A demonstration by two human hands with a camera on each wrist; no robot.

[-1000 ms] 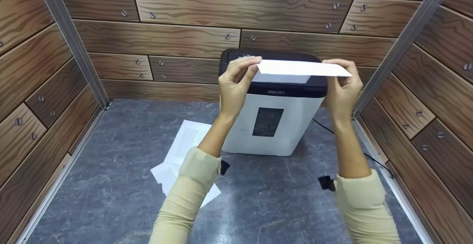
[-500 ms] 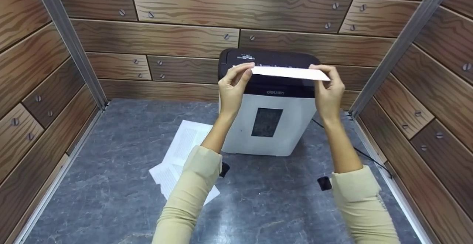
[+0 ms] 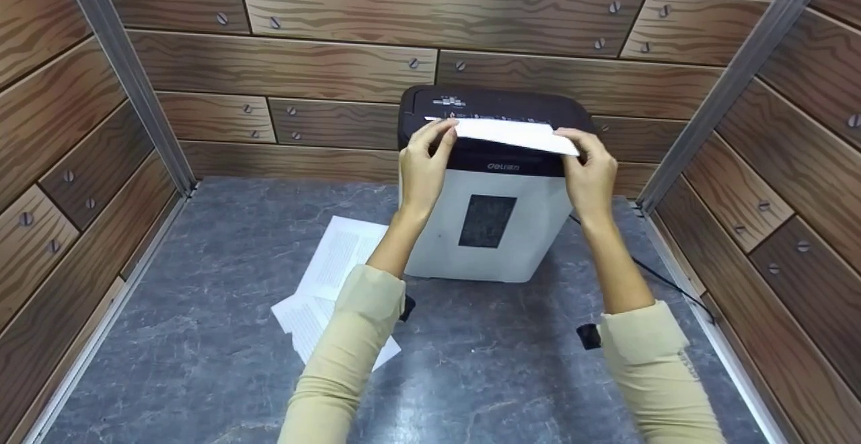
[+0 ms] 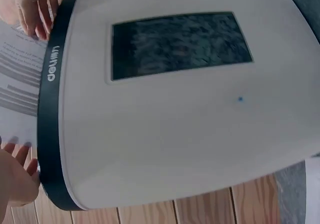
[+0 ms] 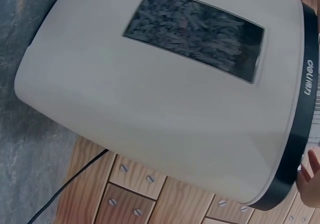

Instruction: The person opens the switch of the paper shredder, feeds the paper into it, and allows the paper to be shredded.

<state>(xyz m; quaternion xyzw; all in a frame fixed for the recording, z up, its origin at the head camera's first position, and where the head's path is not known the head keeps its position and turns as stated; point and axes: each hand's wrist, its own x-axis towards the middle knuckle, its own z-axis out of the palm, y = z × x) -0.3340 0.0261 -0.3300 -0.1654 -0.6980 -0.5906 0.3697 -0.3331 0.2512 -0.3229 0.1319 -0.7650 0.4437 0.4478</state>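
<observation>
A white shredder (image 3: 518,229) with a dark top and a dark front window stands upright near the back wall. Over its top is a sheet of paper (image 3: 511,133), held edge-on to the head view. My left hand (image 3: 422,171) pinches the sheet's left end, and my right hand (image 3: 592,178) pinches the right end. From the left wrist, the sheet (image 4: 17,84) shows printed lines beyond the shredder's dark rim. Through the window in the right wrist view lie shredded paper strips (image 5: 185,29). Whether the sheet's lower edge sits inside the slot cannot be told.
Several printed sheets (image 3: 323,296) lie overlapping on the grey marbled floor (image 3: 202,296), left of the shredder. A black cord (image 3: 672,286) runs from behind the machine to the right. Wood-patterned walls (image 3: 336,13) with metal corner posts (image 3: 128,74) enclose the space.
The sheet and my right hand have moved left and slightly down, bringing the sheet over the middle of the shredder's top. The left hand has shifted slightly left. The floor sheets have not moved.
</observation>
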